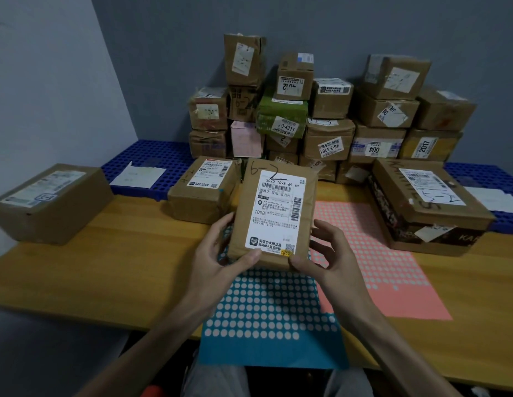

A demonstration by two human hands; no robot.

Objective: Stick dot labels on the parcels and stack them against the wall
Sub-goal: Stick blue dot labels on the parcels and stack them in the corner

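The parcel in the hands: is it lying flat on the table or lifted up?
Lifted and tilted. The parcel is held at its near end by the left hand and right hand, label facing the camera, above the blue dot sheet.

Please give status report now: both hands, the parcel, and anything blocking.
Left hand and right hand both gripping brown parcel, label side up, above blue dot sheet. Yellow dot on its label corner. Stack at wall ahead; small box between.

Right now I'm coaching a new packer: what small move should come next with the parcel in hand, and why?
Probably carry the parcel forward onto the stack by the wall. Both the left hand and right hand grip it above the blue dot sheet, and a yellow dot already seems stuck on its label.
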